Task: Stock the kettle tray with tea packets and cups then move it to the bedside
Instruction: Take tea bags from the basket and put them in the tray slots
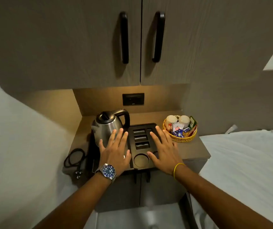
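A black kettle tray (141, 165) lies on a small brown counter, with slot compartments in its middle and round cup wells at its near edge. A steel kettle (106, 125) with a black handle stands on the tray's left part. To the right of the tray sits a yellow wicker basket (182, 139) holding two white cups (178, 120) and several tea packets (179, 129). My left hand (115, 150) hovers flat, fingers spread, in front of the kettle. My right hand (163, 150) hovers flat over the tray's right side. Neither hand holds anything.
A black power cord with its plug (75, 160) lies coiled left of the tray. A wall socket (133, 99) is behind the counter, under two cupboard doors with black handles. A bed with white sheets (248, 162) is to the right.
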A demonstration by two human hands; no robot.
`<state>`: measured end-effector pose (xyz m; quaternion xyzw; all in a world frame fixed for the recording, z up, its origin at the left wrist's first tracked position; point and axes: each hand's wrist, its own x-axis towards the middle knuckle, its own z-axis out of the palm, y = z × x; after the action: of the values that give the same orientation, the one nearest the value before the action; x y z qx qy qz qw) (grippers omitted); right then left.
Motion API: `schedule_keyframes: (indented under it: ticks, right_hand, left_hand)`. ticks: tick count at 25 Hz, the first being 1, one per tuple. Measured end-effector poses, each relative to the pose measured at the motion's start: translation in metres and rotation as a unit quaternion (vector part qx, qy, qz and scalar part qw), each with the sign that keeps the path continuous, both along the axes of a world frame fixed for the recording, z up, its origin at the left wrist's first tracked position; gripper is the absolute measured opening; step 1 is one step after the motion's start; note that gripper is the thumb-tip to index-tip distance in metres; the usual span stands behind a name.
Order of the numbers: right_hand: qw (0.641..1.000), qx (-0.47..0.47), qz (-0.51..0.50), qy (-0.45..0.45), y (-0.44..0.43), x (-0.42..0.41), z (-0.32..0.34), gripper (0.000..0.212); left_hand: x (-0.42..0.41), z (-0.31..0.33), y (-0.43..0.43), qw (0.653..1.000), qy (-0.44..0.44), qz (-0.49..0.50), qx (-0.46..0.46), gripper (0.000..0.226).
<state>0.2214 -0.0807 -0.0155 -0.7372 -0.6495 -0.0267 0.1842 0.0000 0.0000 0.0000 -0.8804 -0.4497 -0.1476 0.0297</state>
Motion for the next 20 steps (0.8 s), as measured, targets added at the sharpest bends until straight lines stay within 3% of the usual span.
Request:
schedule_keyframes:
  ticks: [4,7,13,17,20]
  right_hand:
    - [0.991,-0.128,-0.024,0.038,0.001,0.021,-0.085,0.080]
    - [0.988,-0.140,-0.030,0.051,-0.011,0.036,-0.126,0.076]
    - [0.994,-0.078,-0.010,0.080,0.007,0.099,-0.118,0.055]
    - [0.977,-0.003,-0.128,0.169,0.056,0.163,-0.093,0.033]
    - [0.961,-0.018,-0.204,0.187,0.087,0.197,-0.075,0.032]
  left_hand:
    - [0.009,-0.065,0.020,0.990,0.079,0.031,-0.109,0.079]
    - [0.010,-0.101,0.027,0.981,0.118,0.007,-0.156,0.070]
    - [0.009,-0.120,0.031,0.979,0.129,0.001,-0.158,0.075]
    - [0.010,-0.115,0.031,0.978,0.129,0.004,-0.162,0.074]
    - [0.012,-0.116,0.031,0.981,0.132,0.004,-0.140,0.075]
